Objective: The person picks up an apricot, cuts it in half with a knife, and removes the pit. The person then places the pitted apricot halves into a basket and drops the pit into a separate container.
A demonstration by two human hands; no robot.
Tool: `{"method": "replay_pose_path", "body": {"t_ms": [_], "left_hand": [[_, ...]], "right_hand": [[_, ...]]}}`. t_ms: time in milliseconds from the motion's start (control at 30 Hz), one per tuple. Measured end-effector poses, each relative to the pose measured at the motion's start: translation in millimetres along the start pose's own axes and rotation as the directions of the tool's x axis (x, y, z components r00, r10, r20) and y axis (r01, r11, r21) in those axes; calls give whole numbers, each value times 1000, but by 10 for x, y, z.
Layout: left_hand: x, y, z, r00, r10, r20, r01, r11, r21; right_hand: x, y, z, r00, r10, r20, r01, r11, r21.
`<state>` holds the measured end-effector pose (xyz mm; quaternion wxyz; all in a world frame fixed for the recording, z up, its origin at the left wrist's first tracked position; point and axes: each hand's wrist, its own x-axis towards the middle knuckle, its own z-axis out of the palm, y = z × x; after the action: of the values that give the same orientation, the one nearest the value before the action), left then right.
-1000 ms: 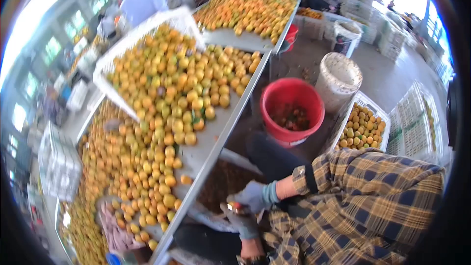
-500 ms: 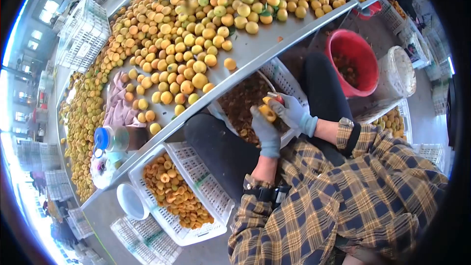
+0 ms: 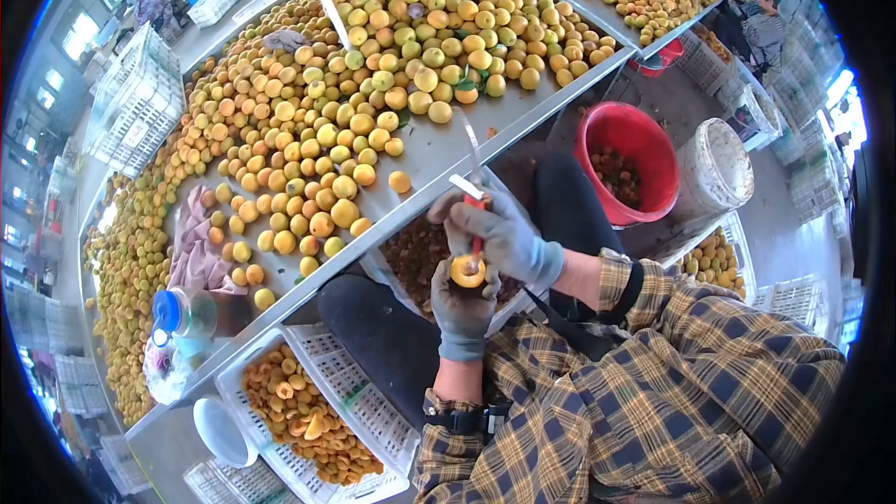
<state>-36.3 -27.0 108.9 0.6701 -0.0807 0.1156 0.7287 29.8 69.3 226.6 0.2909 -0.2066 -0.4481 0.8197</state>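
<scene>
Both my hands wear grey gloves and meet above a container of dark scraps (image 3: 408, 266) between my knees. My left hand (image 3: 462, 310) is closed round a cut yellow-orange fruit (image 3: 469, 271), its cut side facing up. Just above it, my right hand (image 3: 505, 231) grips a tool with a red handle (image 3: 477, 245) and a white piece; the handle's lower end meets the fruit. A thin curved metal strip (image 3: 469, 143) rises from the tool toward the table edge. Whole fruits (image 3: 321, 224) lie on the metal table (image 3: 434, 163) in front.
A red bucket (image 3: 665, 166) and a white bucket (image 3: 733, 163) stand at the right, near a crate of whole fruit (image 3: 712, 259). At lower left, a white crate (image 3: 385, 453) holds cut fruit. A blue-lidded jar (image 3: 193, 314) and pink cloth (image 3: 192, 245) rest on the table. A person (image 3: 763, 26) sits farther back.
The view has swung left and down since the first frame. My hands, slightly apart with cut fruit half a second ago, have come together, and the red-handled tool now stands upright over the fruit.
</scene>
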Motion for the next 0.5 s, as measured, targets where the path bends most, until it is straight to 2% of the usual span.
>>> {"method": "replay_pose_path", "body": {"t_ms": [33,67,133,267,367,433,467,500], "left_hand": [[14,-17,-14,994,-62,88,58,997,44],[28,-63,-9,993,-76,93,73,997,40],[36,-140,53,983,-127,129,122,992,43],[35,-237,113,991,-108,75,107,994,20],[49,-261,-112,980,-121,156,126,992,-26],[11,-347,-145,988,122,100,-142,964,225],[-86,-390,121,917,380,117,-302,474,827],[-73,-394,98,919,378,115,-298,473,829]], "right_hand": [[-14,-21,-80,999,-33,-9,33,999,-5],[-27,1,-149,996,-92,-23,91,995,-37],[-70,43,-262,994,-109,-24,108,993,-44],[-199,77,-290,987,-145,-72,140,988,-68],[-223,133,-307,979,-183,-90,174,980,-102],[-244,188,-316,971,-218,-95,204,969,-138],[-241,226,-300,964,-243,-106,225,962,-155],[-237,229,-287,964,-242,-110,224,962,-152]]}}
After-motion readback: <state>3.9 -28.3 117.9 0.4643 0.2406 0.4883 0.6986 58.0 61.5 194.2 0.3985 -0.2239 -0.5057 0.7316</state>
